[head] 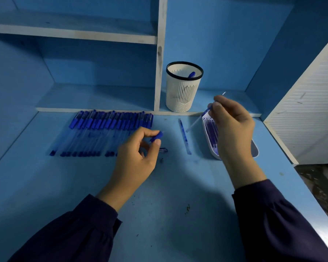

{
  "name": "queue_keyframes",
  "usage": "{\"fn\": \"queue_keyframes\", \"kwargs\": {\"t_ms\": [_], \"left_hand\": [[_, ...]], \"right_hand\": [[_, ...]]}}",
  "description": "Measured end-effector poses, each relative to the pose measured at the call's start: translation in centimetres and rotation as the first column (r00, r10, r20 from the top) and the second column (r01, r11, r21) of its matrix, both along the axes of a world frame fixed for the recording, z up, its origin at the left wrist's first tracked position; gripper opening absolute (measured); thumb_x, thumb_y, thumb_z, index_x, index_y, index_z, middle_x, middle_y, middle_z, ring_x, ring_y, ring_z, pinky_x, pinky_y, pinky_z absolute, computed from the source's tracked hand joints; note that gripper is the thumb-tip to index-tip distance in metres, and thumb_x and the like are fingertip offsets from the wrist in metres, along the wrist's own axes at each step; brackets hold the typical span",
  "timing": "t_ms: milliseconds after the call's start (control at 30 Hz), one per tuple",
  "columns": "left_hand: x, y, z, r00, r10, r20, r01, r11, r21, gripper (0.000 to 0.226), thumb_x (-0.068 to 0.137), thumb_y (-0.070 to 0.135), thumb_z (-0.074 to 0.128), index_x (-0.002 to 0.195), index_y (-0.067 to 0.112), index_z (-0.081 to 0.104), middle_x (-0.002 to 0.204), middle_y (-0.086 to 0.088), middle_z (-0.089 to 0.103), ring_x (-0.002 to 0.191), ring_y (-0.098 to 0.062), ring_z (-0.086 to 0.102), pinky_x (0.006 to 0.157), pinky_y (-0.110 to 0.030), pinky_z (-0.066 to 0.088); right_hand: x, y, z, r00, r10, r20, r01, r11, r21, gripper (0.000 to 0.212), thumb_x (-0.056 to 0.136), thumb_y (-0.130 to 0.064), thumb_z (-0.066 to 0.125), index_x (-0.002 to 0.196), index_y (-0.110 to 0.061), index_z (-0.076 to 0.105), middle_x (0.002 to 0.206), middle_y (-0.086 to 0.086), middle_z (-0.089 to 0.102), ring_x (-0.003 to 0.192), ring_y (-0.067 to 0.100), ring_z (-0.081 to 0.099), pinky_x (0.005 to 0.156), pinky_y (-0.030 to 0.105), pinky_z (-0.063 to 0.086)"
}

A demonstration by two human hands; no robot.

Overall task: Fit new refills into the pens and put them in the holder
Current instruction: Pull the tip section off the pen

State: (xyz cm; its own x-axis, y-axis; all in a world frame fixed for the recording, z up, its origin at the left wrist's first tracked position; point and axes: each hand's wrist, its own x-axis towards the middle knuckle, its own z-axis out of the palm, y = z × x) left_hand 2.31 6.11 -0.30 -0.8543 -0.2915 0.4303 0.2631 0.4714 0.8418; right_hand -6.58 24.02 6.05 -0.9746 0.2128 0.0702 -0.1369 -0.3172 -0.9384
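Pinches cap (158, 135) with left hand (136, 156), just beside pen row (106, 129). Holds refill (194, 123) tilted in right hand (233, 129) fingertips, above tray (215, 156). Barrel (184, 137) flat on desk (178, 186) between hands; one pen (192, 74) inside holder (182, 95).

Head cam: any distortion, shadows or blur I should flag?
Head view: wide-angle bowing along the shelf edges; dim, blue-tinted light; a soft shadow on the desk between the arms; the row of pens looks smeared; the refill pinched in the right hand and the blue pen part in the left hand are readable.
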Motion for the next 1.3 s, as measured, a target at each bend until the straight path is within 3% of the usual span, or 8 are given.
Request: {"fn": "queue_keyframes", "kwargs": {"t_ms": [67, 200, 400, 600, 800, 1000, 1133, 1300], "left_hand": [[-0.1, 0.0, 0.0, 1.000, 0.018, -0.025, -0.018, 1.000, 0.013, 0.013, 0.095, 0.017, 0.065, 0.104, 0.026, 0.063, 0.078, 0.013, 0.061, 0.068, -0.014, 0.057, 0.058, -0.026, 0.048], [-0.3, -0.1, 0.0, 0.995, 0.040, -0.092, -0.039, 0.999, 0.015, 0.017, 0.092, 0.019, 0.062, 0.108, 0.025, 0.064, 0.094, 0.005, 0.067, 0.082, -0.017, 0.063, 0.071, -0.019, 0.052], [-1.1, -0.3, 0.0, 0.983, 0.084, -0.162, -0.097, 0.992, -0.076, 0.019, 0.093, 0.000, 0.064, 0.112, 0.005, 0.067, 0.106, 0.006, 0.067, 0.099, 0.006, 0.061, 0.088, -0.008, 0.045], [-1.5, -0.5, -0.5, 0.975, 0.065, -0.215, -0.096, 0.986, -0.138, 0.021, 0.092, 0.005, 0.063, 0.113, 0.004, 0.068, 0.106, 0.010, 0.065, 0.099, 0.005, 0.061, 0.088, -0.010, 0.046], [-1.7, 0.2, -0.6, 0.979, -0.012, -0.203, -0.014, 0.992, -0.126, 0.023, 0.092, 0.007, 0.063, 0.114, 0.007, 0.068, 0.105, 0.006, 0.068, 0.096, 0.001, 0.062, 0.086, -0.010, 0.046], [-2.6, 0.9, -0.5, 0.972, -0.124, -0.199, 0.092, 0.982, -0.163, 0.024, 0.094, 0.011, 0.063, 0.117, 0.015, 0.067, 0.105, 0.016, 0.066, 0.092, -0.008, 0.065, 0.084, -0.018, 0.051], [-3.8, 1.2, -0.8, 0.974, -0.139, -0.181, 0.107, 0.979, -0.175, 0.023, 0.095, 0.017, 0.061, 0.117, 0.015, 0.069, 0.101, 0.026, 0.060, 0.087, -0.013, 0.064, 0.068, -0.027, 0.057], [-3.9, 1.1, -0.8, 0.960, -0.184, -0.213, 0.124, 0.956, -0.265, 0.023, 0.096, 0.020, 0.059, 0.117, 0.017, 0.067, 0.095, 0.008, 0.064, 0.089, -0.010, 0.063, 0.084, -0.020, 0.051]], "right_hand": [[-1.4, 0.8, 0.1, 0.993, 0.110, 0.045, -0.117, 0.965, 0.233, 0.017, 0.086, 0.000, 0.064, 0.100, -0.005, 0.072, 0.079, 0.000, 0.073, 0.071, 0.011, 0.064, 0.076, 0.019, 0.053], [-3.4, 0.6, -0.1, 0.946, 0.268, 0.182, -0.316, 0.636, 0.704, 0.018, 0.083, -0.002, 0.066, 0.091, -0.016, 0.075, 0.079, -0.003, 0.071, 0.064, 0.006, 0.062, 0.066, 0.014, 0.049], [-5.2, -2.1, -1.6, 0.954, 0.242, 0.179, -0.243, 0.269, 0.932, 0.027, 0.084, 0.003, 0.054, 0.093, -0.010, 0.076, 0.093, 0.001, 0.069, 0.069, 0.010, 0.058, 0.047, 0.002, 0.038], [-4.9, -2.6, -2.2, 0.954, 0.265, 0.140, -0.193, 0.185, 0.964, 0.025, 0.086, -0.001, 0.054, 0.097, -0.006, 0.075, 0.101, 0.006, 0.072, 0.093, 0.023, 0.065, 0.078, 0.016, 0.043], [-4.8, 1.3, -0.3, 0.978, 0.204, 0.037, -0.090, 0.254, 0.963, 0.020, 0.086, -0.006, 0.058, 0.097, -0.010, 0.074, 0.094, 0.004, 0.072, 0.084, 0.016, 0.061, 0.065, 0.010, 0.032], [-4.9, 6.2, -1.1, 0.986, 0.128, 0.107, -0.125, 0.143, 0.982, 0.017, 0.083, -0.007, 0.061, 0.089, -0.013, 0.076, 0.086, 0.006, 0.072, 0.067, 0.017, 0.058, 0.049, 0.011, 0.039], [-4.9, 6.7, -2.2, 0.985, 0.127, 0.115, -0.124, 0.064, 0.990, 0.018, 0.079, -0.007, 0.064, 0.088, -0.018, 0.076, 0.094, 0.005, 0.071, 0.082, 0.022, 0.065, 0.073, 0.026, 0.050], [-5.2, 6.6, -2.9, 0.989, 0.120, 0.091, -0.089, -0.022, 0.996, 0.019, 0.077, -0.008, 0.061, 0.088, -0.016, 0.074, 0.096, 0.007, 0.067, 0.083, 0.025, 0.062, 0.064, 0.023, 0.038]]}}
